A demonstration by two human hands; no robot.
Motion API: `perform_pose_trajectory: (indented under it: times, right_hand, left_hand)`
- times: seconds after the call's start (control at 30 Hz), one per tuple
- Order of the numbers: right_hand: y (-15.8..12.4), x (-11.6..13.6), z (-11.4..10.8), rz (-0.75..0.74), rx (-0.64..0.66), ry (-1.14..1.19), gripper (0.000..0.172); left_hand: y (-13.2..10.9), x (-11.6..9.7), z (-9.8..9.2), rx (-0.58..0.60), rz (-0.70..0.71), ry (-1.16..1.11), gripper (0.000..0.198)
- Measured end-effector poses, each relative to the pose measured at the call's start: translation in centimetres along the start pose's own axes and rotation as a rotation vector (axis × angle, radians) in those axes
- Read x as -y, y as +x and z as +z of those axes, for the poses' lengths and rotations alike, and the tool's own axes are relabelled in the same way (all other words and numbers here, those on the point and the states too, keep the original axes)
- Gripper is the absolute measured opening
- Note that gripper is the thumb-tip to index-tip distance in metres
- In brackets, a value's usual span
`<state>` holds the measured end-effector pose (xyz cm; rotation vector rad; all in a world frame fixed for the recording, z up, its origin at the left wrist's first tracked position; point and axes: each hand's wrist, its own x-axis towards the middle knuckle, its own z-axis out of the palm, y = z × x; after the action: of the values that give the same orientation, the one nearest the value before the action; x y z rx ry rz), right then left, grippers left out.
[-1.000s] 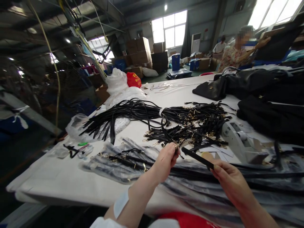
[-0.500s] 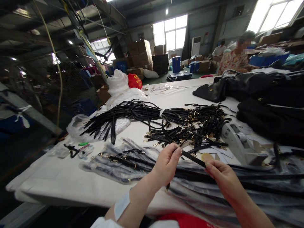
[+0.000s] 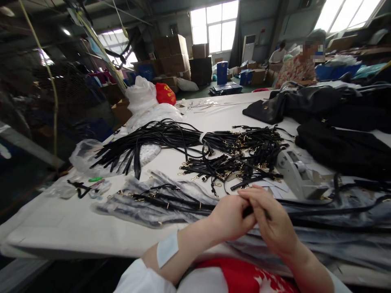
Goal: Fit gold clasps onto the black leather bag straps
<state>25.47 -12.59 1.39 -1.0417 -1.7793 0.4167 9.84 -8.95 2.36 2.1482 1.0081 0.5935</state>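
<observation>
My left hand (image 3: 232, 217) is closed on a black strap (image 3: 248, 211), of which only a small dark bit shows between the palms. Against it, my right hand (image 3: 273, 221) presses from the right, its fingers laid over the left knuckles and the same strap apparently in its grip. Most of the strap is hidden by the hands. Just beyond lies a heap of black straps with gold clasps (image 3: 244, 162). Below and around the hands are straps in clear plastic sleeves (image 3: 171, 205).
A white tape dispenser (image 3: 295, 173) stands at the right, near black bags (image 3: 339, 142). A bundle of long black straps (image 3: 152, 136) bound by a white band (image 3: 202, 137) lies mid-table. White plastic (image 3: 143, 97) and a red bag (image 3: 165, 94) sit at the back. A co-worker (image 3: 297, 71) is beyond.
My hands have come together; before, they were apart with the black strap stretched between them. The right hand has moved left onto the left hand. The view has shifted slightly.
</observation>
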Motion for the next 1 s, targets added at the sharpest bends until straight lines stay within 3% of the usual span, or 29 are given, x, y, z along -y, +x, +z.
perform_pose_trajectory:
  times: [0.13,0.2,0.33,0.47,0.57,1.0]
  right_hand:
    - [-0.8,-1.2,-2.1,0.224,-0.453,0.153,0.036]
    - [-1.2,-2.1,-3.0,0.329,-0.503,0.199,0.044]
    - [-1.6,-3.1,-3.5,0.477,-0.339,0.32,0.051]
    - [-1.7,-3.2,-3.0,0.468,-0.201,0.409,0.035]
    - [-1.6,-3.2,-2.7,0.496,-0.181,0.381,0.031]
    - [-1.4,-3.1,-2.1,0.533,-0.183,0.27,0.039]
  left_hand:
    - [0.3,0.0,-0.9,-0.055,-0.081,0.028,0.024]
    - [0.3,0.0,-1.4,-0.061,-0.101,0.027,0.023]
    - [0.4,-0.1,-1.7,-0.067,-0.052,-0.055,0.012]
    - [0.5,-0.3,-1.4,-0.079,-0.017,-0.065,0.015]
    - [0.5,-0.2,-1.3,-0.068,-0.034,-0.031,0.014]
    - [0.5,0.6,-0.9,-0.073,-0.044,-0.035,0.018]
